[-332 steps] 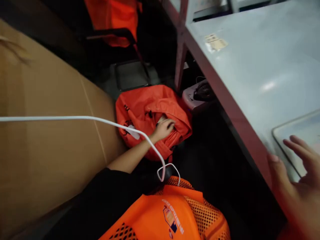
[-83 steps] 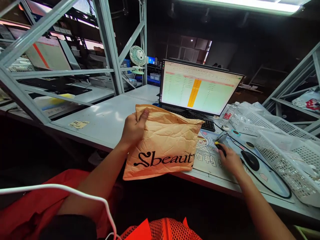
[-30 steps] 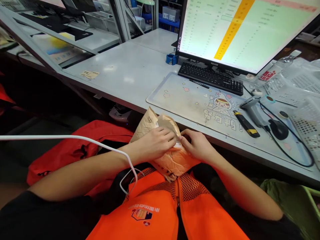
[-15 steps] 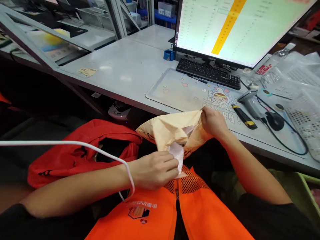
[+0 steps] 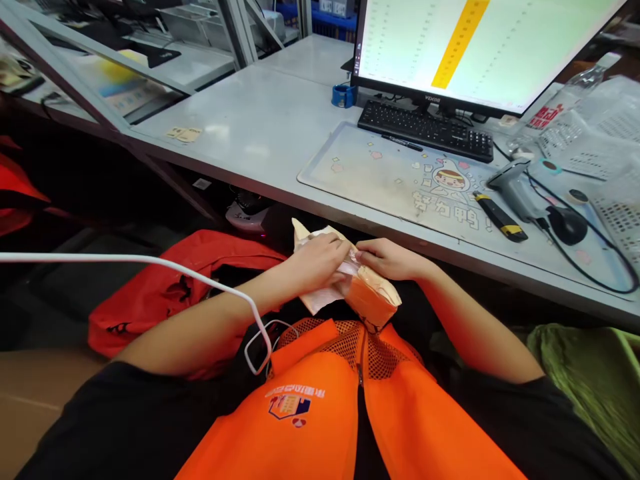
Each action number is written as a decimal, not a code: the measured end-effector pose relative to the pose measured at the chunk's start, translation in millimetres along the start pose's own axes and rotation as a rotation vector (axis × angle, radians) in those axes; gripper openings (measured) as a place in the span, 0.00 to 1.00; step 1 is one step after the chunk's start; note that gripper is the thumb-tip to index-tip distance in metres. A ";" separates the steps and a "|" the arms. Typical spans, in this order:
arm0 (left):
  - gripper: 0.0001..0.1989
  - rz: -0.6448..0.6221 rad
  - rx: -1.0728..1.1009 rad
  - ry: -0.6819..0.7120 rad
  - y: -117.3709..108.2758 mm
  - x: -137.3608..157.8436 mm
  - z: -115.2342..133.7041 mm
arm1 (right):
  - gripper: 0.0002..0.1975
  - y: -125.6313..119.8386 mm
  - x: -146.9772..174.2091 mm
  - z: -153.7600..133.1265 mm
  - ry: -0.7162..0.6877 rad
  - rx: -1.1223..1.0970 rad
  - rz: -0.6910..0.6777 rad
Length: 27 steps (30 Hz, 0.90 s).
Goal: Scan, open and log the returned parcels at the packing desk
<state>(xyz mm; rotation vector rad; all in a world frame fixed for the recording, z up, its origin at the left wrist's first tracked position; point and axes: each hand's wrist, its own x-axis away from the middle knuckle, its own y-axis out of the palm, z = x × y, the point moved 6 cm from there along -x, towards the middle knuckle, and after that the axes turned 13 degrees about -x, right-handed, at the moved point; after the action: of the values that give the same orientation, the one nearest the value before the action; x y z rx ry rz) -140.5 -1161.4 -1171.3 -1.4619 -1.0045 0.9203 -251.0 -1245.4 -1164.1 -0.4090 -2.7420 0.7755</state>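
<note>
A crumpled, cream-coloured mailing bag is held in front of my chest, just below the desk's front edge. My left hand is closed on its left part, where whitish, shiny wrapping shows under the fingers. My right hand pinches the bag's upper edge near its middle, with the thumb and fingers close to the left fingertips. Whether anything lies inside the bag is hidden.
On the desk are a mouse mat, keyboard, monitor, utility knife, barcode scanner and black mouse. A white cable crosses my left arm. Red cloth lies at left.
The bag was spread wide with my right hand at its far corner. Now it is bunched smaller, and both hands have come close together, my right hand moving left and down.
</note>
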 end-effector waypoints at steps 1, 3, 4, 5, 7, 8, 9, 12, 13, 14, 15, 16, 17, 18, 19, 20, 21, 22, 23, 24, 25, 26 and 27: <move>0.26 -0.035 0.006 0.005 3.5 -3.5 -2.1 | 0.15 -2.1 2.1 3.0 0.002 -0.008 0.026; 0.28 -0.092 -0.007 0.023 12.9 -6.5 -7.1 | 0.17 -8.4 9.1 12.1 0.019 -0.015 0.093; 0.27 -0.113 -0.030 0.031 18.5 -6.5 -10.2 | 0.18 -11.7 13.3 18.0 0.032 -0.019 0.122; 0.23 -0.130 -0.057 0.033 24.0 -6.1 -13.7 | 0.18 -14.8 17.5 24.1 0.046 -0.021 0.146; 0.11 -0.147 -0.092 0.016 32.1 -5.4 -20.6 | 0.19 -20.0 25.2 34.5 0.071 -0.008 0.180; 0.07 -0.147 -0.103 0.001 33.6 -5.7 -23.3 | 0.18 -21.9 28.7 37.6 0.091 0.018 0.191; 0.06 -0.151 -0.111 -0.011 33.3 -6.3 -24.5 | 0.18 -23.2 32.3 38.6 0.122 0.064 0.202; 0.11 -0.231 -0.133 -0.011 24.2 -8.6 -18.8 | 0.11 -25.1 46.2 17.2 0.176 0.276 0.325; 0.12 -0.267 -0.136 0.002 18.1 -8.9 -14.4 | 0.10 -23.2 51.8 0.5 0.135 0.348 0.394; 0.11 -0.290 -0.129 0.015 10.1 -8.9 -9.5 | 0.11 -18.0 56.8 -18.4 0.064 0.400 0.440; 0.10 -0.296 -0.114 0.026 0.4 -8.8 -4.5 | 0.12 -9.1 60.2 -36.5 -0.023 0.427 0.447; 0.09 -0.284 -0.095 0.026 -10.3 -8.6 -0.3 | 0.13 2.6 61.1 -50.4 -0.094 0.435 0.410; 0.09 -0.262 -0.083 0.013 -20.9 -8.4 2.8 | 0.14 15.1 59.1 -57.7 -0.128 0.429 0.349; 0.10 -0.242 -0.081 -0.013 -29.8 -8.0 4.8 | 0.15 26.5 54.3 -57.7 -0.119 0.412 0.288; 0.11 -0.234 -0.091 -0.051 -36.2 -7.4 5.6 | 0.17 35.1 47.4 -51.3 -0.081 0.391 0.253; 0.11 -0.244 -0.107 -0.094 -39.0 -6.5 5.4 | 0.21 41.0 38.9 -40.5 -0.037 0.369 0.241; 0.13 -0.270 -0.121 -0.135 -38.3 -5.2 4.4 | 0.24 45.3 29.5 -27.2 -0.005 0.348 0.233; 0.15 -0.302 -0.125 -0.162 -34.7 -3.7 2.7 | 0.27 48.6 20.0 -13.4 0.006 0.336 0.216; 0.17 -0.324 -0.115 -0.170 -29.2 -2.1 0.0 | 0.26 51.1 11.7 -0.2 0.003 0.330 0.188; 0.19 -0.334 -0.091 -0.168 -22.5 -0.1 -5.0 | 0.21 52.3 5.6 11.8 -0.002 0.324 0.157; 0.20 -0.331 -0.059 -0.169 -14.9 2.7 -13.5 | 0.15 51.7 2.4 22.0 -0.007 0.298 0.132; 0.21 -0.321 -0.023 -0.182 -6.5 6.9 -26.2 | 0.11 48.9 2.6 29.7 -0.013 0.240 0.123; 0.22 -0.311 0.020 -0.218 3.1 12.9 -42.8 | 0.13 43.6 6.1 34.9 -0.024 0.145 0.141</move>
<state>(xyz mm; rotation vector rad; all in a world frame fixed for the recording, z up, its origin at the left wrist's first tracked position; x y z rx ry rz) -95.8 -1164.0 -1169.7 -1.1631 -1.3367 0.8699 -259.3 -1224.0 -1215.4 -0.5697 -2.6790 1.0135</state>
